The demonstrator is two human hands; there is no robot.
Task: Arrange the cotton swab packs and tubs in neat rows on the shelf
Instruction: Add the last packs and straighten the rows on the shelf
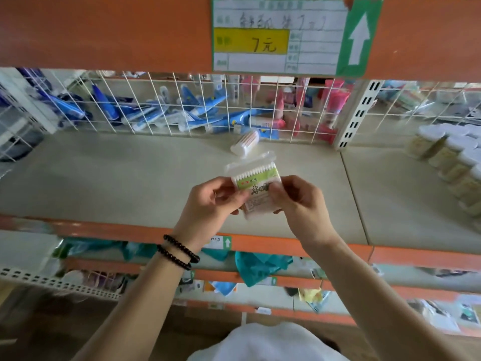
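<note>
A clear cotton swab pack [253, 178] with a green label is held above the front half of the beige shelf [117, 183]. My left hand [210, 201] pinches its left side and my right hand [299, 201] pinches its right side. Behind it, one round cotton swab tub [246, 142] with a white lid lies on its side near the wire grid. On the right shelf section, several upright cotton swab tubs [453, 157] with white lids stand in rows.
A white wire grid [161, 105] closes the shelf's back, with blue and pink goods behind it. An orange beam with a price tag [283, 35] hangs low overhead. An orange shelf lip [260, 242] runs along the front. Lower shelves hold mixed goods.
</note>
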